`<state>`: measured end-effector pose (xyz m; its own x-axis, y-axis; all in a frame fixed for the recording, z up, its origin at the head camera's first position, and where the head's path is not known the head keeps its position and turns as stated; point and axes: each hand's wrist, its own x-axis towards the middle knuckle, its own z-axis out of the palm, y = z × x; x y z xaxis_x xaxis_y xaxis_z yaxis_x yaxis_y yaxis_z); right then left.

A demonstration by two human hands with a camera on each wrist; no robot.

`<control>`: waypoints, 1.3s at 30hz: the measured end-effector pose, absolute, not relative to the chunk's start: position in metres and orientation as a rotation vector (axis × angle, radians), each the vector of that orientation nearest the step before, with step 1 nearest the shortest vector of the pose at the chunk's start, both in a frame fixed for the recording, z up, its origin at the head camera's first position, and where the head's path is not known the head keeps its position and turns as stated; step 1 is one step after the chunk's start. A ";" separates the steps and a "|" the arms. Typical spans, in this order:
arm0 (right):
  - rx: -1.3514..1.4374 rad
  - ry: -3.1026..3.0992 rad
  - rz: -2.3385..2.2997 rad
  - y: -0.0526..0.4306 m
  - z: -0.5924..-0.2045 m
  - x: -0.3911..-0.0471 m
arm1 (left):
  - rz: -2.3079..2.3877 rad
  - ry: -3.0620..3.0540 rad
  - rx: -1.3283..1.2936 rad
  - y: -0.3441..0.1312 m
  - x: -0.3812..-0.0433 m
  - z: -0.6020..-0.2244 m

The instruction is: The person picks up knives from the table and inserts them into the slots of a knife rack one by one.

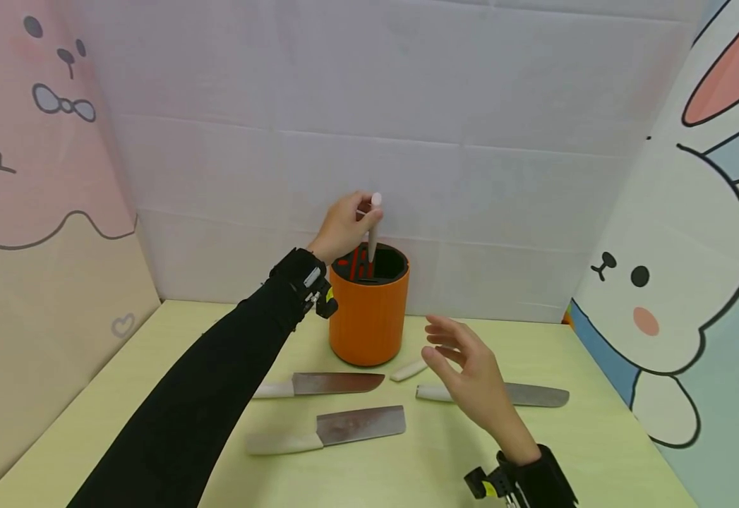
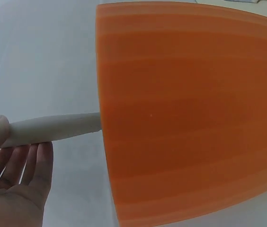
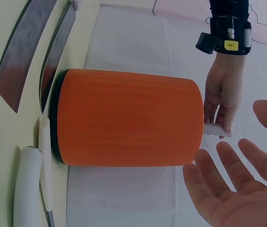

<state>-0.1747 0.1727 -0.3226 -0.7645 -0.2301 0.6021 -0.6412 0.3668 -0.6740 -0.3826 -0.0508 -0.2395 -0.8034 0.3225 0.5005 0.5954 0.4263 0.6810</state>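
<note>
My left hand (image 1: 344, 229) pinches the white handle of a knife (image 1: 373, 240) near its top end, above the orange knife holder (image 1: 369, 317). The handle stands nearly upright and its lower end goes into the holder's dark top, beside red slots; the blade is hidden. In the left wrist view, the thumb and fingers touch opposite sides of the handle (image 2: 53, 128). My right hand (image 1: 471, 374) hovers to the right of the holder, fingers spread and slightly bent, holding nothing. Below it lies a white-handled knife (image 1: 537, 395), partly covered by the hand.
On the pale yellow table (image 1: 458, 473), a knife with a stained blade (image 1: 337, 383) and a cleaver (image 1: 359, 427) lie in front of the holder. Another white handle (image 1: 409, 370) lies near its base. A white sheet (image 1: 509, 212) hangs behind; printed panels flank both sides.
</note>
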 end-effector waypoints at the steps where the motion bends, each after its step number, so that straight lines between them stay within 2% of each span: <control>1: 0.756 -2.226 1.369 0.173 -0.323 -0.175 | -1.322 -2.397 -0.785 -0.051 -0.383 -0.240; 23: 0.731 -2.235 1.367 0.173 -0.322 -0.172 | -1.356 -2.447 -0.736 -0.043 -0.385 -0.248; 39: 0.729 -2.240 1.364 0.174 -0.320 -0.171 | -1.429 -2.441 -0.719 -0.057 -0.382 -0.249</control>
<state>-0.1713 0.1739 -0.3201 -0.7762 -0.2173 0.5919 -0.6256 0.3824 -0.6801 -0.3816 -0.0567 -0.2490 -0.8553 0.2987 0.4233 0.5153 0.4068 0.7543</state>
